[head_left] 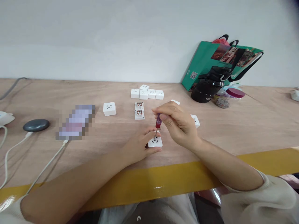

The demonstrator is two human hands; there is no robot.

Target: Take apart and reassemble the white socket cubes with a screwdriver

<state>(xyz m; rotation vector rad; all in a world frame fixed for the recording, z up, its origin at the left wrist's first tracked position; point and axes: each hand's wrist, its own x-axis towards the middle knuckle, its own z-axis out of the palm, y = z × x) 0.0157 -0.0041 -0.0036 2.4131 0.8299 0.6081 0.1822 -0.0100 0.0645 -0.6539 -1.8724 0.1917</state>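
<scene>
White square socket [155, 143], held in left hand [136, 147], red screwdriver [158, 121] in right hand [177, 125]

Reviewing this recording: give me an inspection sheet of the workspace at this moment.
Surface: plywood tabletop with a yellow edge strip.
Job's things: white socket; red-handled screwdriver; four more white sockets grouped behind, plus one on top; two open socket housings; single socket.
Clutter: black bottle; green printed bag; pixelated object; dark round puck.
Grippers: left hand grips the socket; right hand holds the screwdriver, its tip at the socket's face.
Cables: white cable on the left.
Surroundings: plain pale wall.
</scene>
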